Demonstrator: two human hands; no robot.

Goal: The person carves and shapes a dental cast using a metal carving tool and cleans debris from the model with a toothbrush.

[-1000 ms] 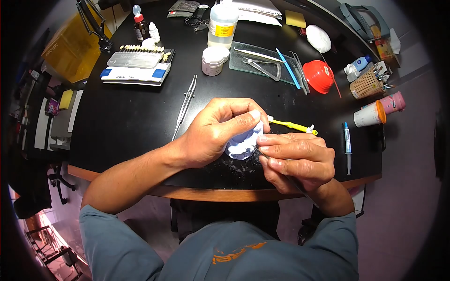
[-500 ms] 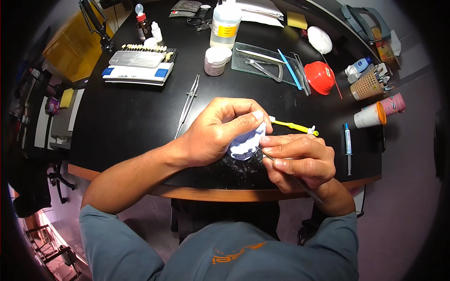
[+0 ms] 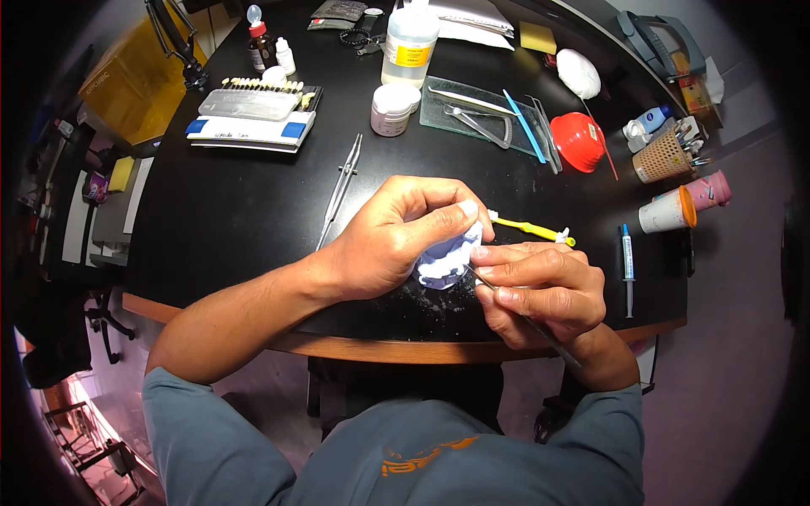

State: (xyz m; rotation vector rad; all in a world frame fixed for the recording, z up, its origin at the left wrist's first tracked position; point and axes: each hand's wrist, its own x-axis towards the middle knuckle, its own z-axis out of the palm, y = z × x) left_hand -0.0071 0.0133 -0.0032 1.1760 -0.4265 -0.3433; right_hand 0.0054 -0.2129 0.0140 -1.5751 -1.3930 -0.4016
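Observation:
My left hand (image 3: 396,232) is closed around a pale bluish-white dental cast (image 3: 443,263), with its thumb across the upper edge. Pinched in the fingers of my right hand (image 3: 544,291) is a thin metal tool (image 3: 553,341); its tip meets the right side of the cast, and its shaft slants down toward the wrist. White crumbs lie on the black desk below the cast. Just beyond my right hand lies a yellow-handled brush (image 3: 531,228). Metal tweezers (image 3: 341,190) rest to the left of my left hand.
Across the back stand a shade guide box (image 3: 249,131), a white jar (image 3: 391,114), a large clear bottle (image 3: 410,55), a glass plate (image 3: 447,118) with tools and a red bowl (image 3: 577,142). At the right are a syringe (image 3: 628,266), a cup (image 3: 665,212) and a pen holder (image 3: 658,160).
The metal tool's shaft shows more clearly below my right hand than at first. Both hands keep their grips, and the objects on the desk appear shifted slightly right in view.

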